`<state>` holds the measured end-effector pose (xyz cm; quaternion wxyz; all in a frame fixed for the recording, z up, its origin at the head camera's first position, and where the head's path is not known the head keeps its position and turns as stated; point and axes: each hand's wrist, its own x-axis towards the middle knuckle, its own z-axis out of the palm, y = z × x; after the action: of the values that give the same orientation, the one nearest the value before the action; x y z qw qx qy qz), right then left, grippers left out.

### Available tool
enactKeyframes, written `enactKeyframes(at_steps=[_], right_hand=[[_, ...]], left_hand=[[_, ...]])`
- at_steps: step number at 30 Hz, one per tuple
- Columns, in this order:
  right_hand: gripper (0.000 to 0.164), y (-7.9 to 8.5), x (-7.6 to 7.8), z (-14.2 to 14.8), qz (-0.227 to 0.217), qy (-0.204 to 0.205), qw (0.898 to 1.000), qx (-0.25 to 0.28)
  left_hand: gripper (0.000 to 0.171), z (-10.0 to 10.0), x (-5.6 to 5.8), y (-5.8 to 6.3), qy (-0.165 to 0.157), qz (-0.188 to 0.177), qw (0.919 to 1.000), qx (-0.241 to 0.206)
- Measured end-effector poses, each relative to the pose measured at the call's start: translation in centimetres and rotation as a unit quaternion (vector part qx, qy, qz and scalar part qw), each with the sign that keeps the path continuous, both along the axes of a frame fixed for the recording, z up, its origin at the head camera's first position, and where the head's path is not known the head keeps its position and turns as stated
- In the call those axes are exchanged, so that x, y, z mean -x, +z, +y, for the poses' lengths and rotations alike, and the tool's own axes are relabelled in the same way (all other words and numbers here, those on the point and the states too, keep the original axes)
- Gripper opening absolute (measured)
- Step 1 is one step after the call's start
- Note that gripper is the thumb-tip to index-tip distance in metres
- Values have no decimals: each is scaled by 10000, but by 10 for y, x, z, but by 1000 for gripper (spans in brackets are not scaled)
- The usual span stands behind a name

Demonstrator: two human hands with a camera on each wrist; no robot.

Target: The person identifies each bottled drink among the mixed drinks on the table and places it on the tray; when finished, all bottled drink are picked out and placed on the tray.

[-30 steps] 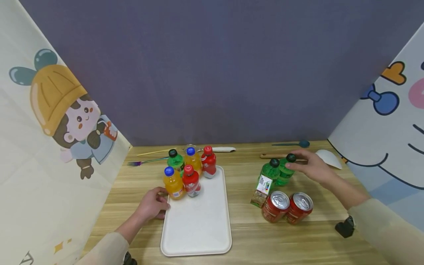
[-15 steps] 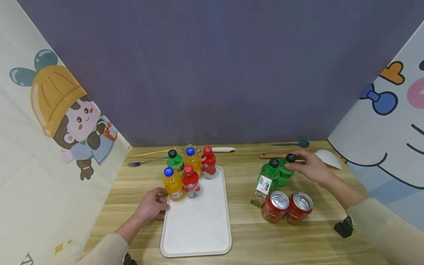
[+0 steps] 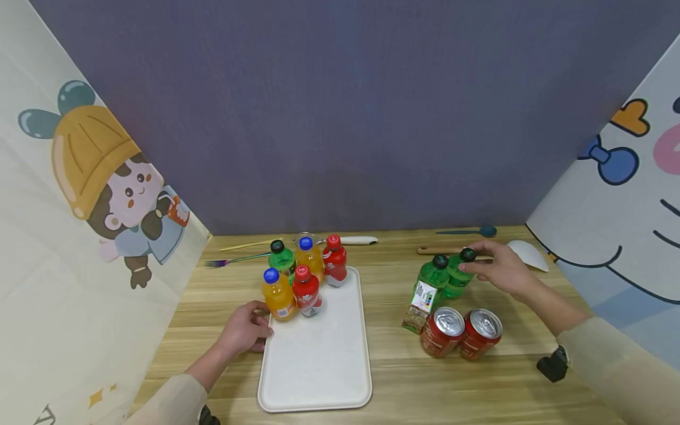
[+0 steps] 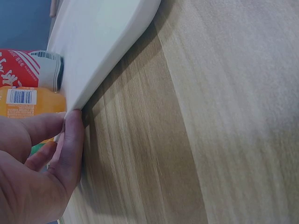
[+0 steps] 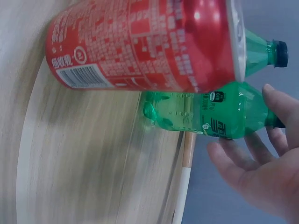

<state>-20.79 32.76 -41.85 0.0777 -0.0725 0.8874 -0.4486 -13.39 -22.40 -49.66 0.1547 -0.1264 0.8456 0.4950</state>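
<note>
My left hand (image 3: 245, 328) pinches the left rim of a white tray (image 3: 319, 378); the left wrist view shows thumb and fingertips at the rim (image 4: 100, 77). On the tray's far end stand two orange drink bottles (image 3: 277, 295) with blue caps, two red bottles (image 3: 306, 290) and a green bottle (image 3: 281, 258). To the right, my right hand (image 3: 496, 268) holds another green soda bottle (image 3: 458, 276) near its black cap, thumb and fingers around its upper part. The right wrist view shows this bottle (image 5: 187, 112) upright, partly behind a red can (image 5: 140, 46).
Beside the held bottle stand a second green bottle (image 3: 434, 273), a drink carton (image 3: 419, 307) and two red cans (image 3: 442, 333). Along the back lie a fork (image 3: 228, 261), a white-handled strainer (image 3: 358, 240), a dark spoon (image 3: 478, 231) and a white rice-paddle-like blade (image 3: 528, 255).
</note>
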Motion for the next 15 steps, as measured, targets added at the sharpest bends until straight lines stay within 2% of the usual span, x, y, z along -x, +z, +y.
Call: enactKeyframes(at_steps=[8,15], right_hand=[[61,2,-2,0,41,-172,9998,-70],[74,11,-4,1,57,-392,9991,134]], left_hand=[[56,-1,-1,0,0,29,10000,10],[55,-1,0,-3,32,21,10000,31]])
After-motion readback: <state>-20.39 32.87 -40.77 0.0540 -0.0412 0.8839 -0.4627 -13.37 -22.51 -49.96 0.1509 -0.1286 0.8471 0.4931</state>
